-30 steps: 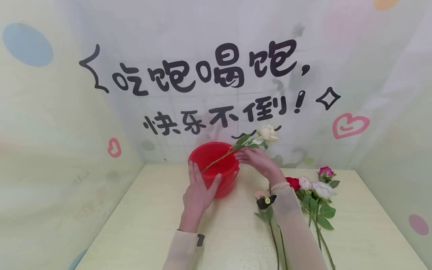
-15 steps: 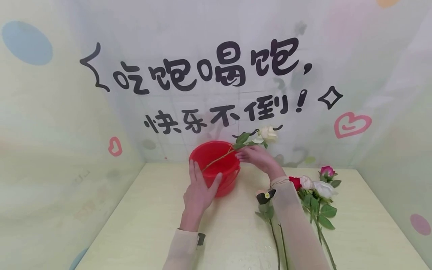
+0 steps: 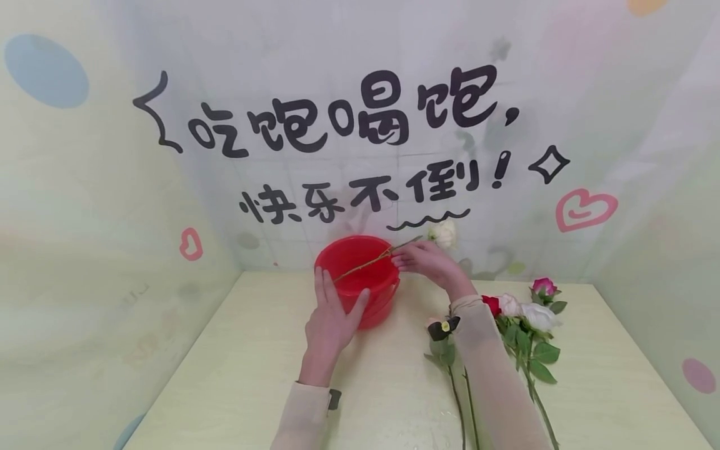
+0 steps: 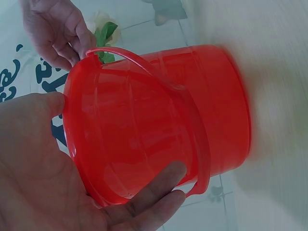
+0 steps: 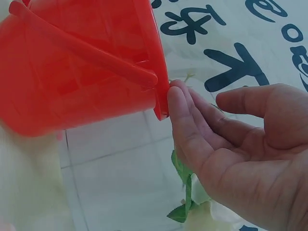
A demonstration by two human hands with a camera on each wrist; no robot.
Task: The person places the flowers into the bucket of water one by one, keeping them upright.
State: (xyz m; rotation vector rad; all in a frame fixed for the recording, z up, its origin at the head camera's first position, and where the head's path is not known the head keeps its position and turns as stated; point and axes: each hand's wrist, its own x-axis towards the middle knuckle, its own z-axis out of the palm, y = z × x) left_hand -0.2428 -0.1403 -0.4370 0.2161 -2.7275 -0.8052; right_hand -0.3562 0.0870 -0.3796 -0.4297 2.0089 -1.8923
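The red plastic bucket [image 3: 384, 305] stands upright near the back wall, its handle hanging down the near side. A cream-white rose [image 3: 443, 235] leans in it; the thorny stem [image 3: 364, 267] slants across the mouth and the bloom pokes out past the right rim. My left hand [image 3: 330, 322] lies against the bucket's near left side, fingers and thumb spread; the left wrist view has the thumb at the rim. Fingertips of my right hand [image 5: 231, 139] are right at the rim, thumb held apart. Green leaves [image 5: 183, 178] of the rose show behind that hand.
Several cut roses lie on the right of the pale table [image 3: 225, 375]: a red rose [image 3: 491, 305], a white rose [image 3: 539, 316] and a magenta rose [image 3: 544, 287] among them. My right forearm crosses over some stems. The printed backdrop [image 3: 337, 50] rises behind the bucket.
The white rose has turned and sunk slightly, its bloom lower and its leaves mostly out of sight behind my right hand in the head view. Both hands have barely moved.
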